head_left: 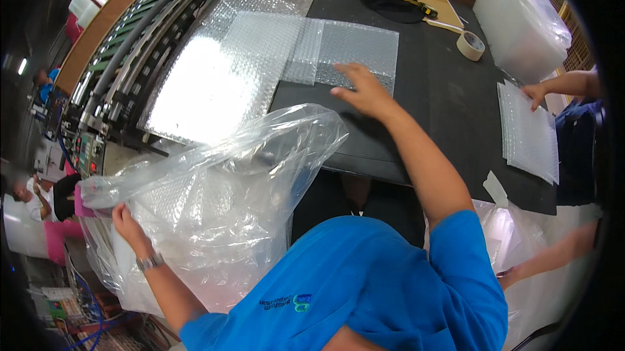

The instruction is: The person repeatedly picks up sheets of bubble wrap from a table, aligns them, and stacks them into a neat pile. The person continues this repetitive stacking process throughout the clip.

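Observation:
Down at the left, my left hand is closed at the edge of a large clear plastic bag. Through the bag's film, bubble wrap pieces show inside. My right hand reaches over the black table, fingers apart and holding nothing. Beneath its fingertips lies a flat bubble wrap pouch; whether they touch it I cannot tell. Another bubble wrap piece overlaps that pouch on its left. Both lie partly beside a big silvery bubble wrap sheet, which shines brightly under the light.
A roller machine borders the table's left side. Tape roll, black cap and a bagged stack sit at the back. At right, another person's hand rests on bubble wrap pouches; their other arm reaches toward a plastic bag.

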`<state>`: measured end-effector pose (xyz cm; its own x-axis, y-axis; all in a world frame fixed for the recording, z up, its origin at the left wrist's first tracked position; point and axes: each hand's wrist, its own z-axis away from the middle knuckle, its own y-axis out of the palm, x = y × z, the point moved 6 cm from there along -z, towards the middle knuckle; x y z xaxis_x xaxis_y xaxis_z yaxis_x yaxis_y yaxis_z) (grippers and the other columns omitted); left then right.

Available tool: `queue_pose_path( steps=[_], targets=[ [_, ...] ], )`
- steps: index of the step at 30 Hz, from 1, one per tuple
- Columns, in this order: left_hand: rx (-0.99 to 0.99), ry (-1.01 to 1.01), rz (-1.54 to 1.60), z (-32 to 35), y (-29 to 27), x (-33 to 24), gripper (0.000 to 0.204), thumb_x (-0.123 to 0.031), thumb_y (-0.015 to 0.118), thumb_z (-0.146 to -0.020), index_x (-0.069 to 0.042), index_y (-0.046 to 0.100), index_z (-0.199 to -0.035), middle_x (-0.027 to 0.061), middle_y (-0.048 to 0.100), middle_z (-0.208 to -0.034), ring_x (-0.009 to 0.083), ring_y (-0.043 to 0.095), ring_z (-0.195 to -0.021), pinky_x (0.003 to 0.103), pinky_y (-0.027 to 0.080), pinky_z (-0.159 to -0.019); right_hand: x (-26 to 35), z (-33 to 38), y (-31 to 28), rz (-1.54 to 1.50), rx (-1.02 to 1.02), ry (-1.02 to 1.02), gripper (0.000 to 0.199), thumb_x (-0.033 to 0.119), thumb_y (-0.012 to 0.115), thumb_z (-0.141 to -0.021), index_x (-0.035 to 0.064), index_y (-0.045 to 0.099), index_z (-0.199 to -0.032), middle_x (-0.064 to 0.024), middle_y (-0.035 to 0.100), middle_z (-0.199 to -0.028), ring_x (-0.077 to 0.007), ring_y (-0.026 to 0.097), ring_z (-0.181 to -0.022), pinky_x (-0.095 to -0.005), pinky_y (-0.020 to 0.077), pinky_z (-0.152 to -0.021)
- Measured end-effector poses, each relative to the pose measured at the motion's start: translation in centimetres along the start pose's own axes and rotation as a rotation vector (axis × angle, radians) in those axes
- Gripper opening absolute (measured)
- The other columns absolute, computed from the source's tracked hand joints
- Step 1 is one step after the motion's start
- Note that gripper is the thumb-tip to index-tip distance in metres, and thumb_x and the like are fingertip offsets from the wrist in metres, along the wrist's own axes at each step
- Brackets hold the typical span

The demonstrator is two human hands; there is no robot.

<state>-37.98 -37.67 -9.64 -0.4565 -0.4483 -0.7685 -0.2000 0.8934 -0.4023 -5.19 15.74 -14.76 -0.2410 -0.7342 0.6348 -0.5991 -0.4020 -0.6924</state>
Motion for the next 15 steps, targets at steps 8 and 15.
queue_pose_path(
  steps=[8, 15],
  targets=[
    [1.092, 0.51, 0.033, 18.9, 10.0, -20.7, 0.043, -0.022, 0.062, -0.075, -0.002, 0.052, -0.111, 0.0181, 0.052, -0.113, 0.0292, 0.049, -0.106, 0.035, 0.039, -0.086, 1.7, -2.9, 8.6, 0.395, 0.183, 0.049, 0.062, 0.045, 0.055, -0.077, 0.0202, 0.036, -0.13, -0.0094, 0.033, -0.134, -0.0291, 0.027, -0.126, -0.0578, 0.0188, -0.098],
    [2.163, -0.214, -0.505, 25.2, 11.3, -15.0, 0.045, -0.03, 0.056, -0.081, -0.004, 0.05, -0.117, 0.0178, 0.063, -0.09, 0.0241, 0.062, -0.077, 0.032, 0.049, -0.073, 0.0, 0.6, 2.2, 0.475, 0.098, 0.121, 0.04, 0.04, 0.054, -0.079, 0.0139, 0.055, -0.109, -0.0082, 0.051, -0.107, -0.0249, 0.044, -0.105, -0.0525, 0.0305, -0.088]
  ],
)
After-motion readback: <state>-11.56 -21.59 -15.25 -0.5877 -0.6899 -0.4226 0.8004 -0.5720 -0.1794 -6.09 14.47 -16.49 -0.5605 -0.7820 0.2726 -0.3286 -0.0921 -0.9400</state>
